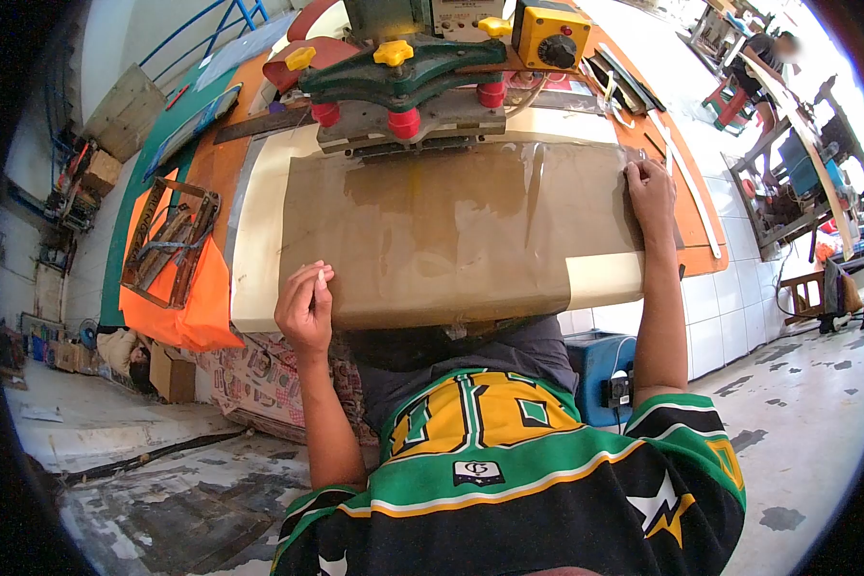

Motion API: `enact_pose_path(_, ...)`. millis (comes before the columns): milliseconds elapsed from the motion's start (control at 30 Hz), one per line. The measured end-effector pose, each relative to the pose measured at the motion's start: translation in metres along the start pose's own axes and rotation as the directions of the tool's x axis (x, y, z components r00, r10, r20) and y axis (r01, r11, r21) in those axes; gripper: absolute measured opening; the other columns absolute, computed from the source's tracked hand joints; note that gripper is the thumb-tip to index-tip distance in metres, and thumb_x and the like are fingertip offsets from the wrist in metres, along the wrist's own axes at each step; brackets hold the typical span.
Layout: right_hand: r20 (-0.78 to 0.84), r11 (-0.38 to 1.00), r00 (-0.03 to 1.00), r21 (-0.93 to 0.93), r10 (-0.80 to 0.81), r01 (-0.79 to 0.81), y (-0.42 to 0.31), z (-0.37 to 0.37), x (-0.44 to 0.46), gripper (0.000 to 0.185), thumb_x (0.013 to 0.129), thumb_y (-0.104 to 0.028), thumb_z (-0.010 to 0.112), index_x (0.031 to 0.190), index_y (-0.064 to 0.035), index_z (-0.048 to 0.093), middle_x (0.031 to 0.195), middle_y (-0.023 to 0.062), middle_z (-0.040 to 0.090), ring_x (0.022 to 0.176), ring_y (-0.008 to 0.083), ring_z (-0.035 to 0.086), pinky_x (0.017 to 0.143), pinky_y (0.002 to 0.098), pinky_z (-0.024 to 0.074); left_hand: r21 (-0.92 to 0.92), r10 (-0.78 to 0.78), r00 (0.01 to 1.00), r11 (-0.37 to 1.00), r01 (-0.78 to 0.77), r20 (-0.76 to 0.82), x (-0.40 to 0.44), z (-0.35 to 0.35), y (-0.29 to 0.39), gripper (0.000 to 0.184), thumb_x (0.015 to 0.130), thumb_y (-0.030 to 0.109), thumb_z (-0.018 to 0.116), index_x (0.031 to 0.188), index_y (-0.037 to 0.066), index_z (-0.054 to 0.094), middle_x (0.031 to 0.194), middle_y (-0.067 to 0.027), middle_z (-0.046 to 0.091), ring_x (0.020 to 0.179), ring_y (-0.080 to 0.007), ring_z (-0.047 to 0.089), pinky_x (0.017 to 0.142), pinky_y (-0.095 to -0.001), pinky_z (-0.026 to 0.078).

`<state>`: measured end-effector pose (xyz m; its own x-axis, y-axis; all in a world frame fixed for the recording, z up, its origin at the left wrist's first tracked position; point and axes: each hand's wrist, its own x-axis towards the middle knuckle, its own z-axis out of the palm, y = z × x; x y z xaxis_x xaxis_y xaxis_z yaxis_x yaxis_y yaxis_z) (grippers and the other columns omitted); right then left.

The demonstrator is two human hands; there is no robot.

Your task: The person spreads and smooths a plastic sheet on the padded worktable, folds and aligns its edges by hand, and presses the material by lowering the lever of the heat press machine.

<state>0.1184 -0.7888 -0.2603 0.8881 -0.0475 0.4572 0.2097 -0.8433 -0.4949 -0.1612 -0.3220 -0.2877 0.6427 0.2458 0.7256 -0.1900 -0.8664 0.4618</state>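
Note:
A brown, see-through plastic sheet (403, 230) lies over a pale board (255, 250) in front of me, glossy and slightly wrinkled. My right hand (652, 197) is at its far right edge, with fingers and thumb pinched on the sheet. Over the near left corner is my left hand (304, 307), its fingers curled in against the thumb. What that pinch holds, if anything, I cannot make out. Just beyond the sheet stands a press (403, 77) with a green frame, yellow knobs and red spacers. A pale yellow patch (605, 277) shows at the near right corner.
On the left, a rusty metal frame (171, 240) rests on orange material (187, 312). The press has a yellow control box (550, 36). White strips (686, 182) lie on the right of the orange table. A blue container (598, 370) is below; a person (763, 62) sits at far right.

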Motion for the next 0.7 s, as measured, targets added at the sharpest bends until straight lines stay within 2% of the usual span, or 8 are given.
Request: enact_pose_path(700,-0.005,1.0,1.0,-0.006,0.01,-0.01,0.0032,0.0022,0.0012,0.034,0.095,-0.027,0.062,0.097,0.0045,0.076,0.097,0.0201,0.071,0.096,0.0355,0.068,0.092,0.0464,0.0503,-0.002,0.012,1.0,1.0,-0.012,-0.007,-0.001,0.0003,-0.002,0.019,0.099,0.008,0.062,0.09,-0.002,0.075,0.093,-0.0119,0.077,0.098,-0.0298,0.076,0.095,-0.0456,0.059)
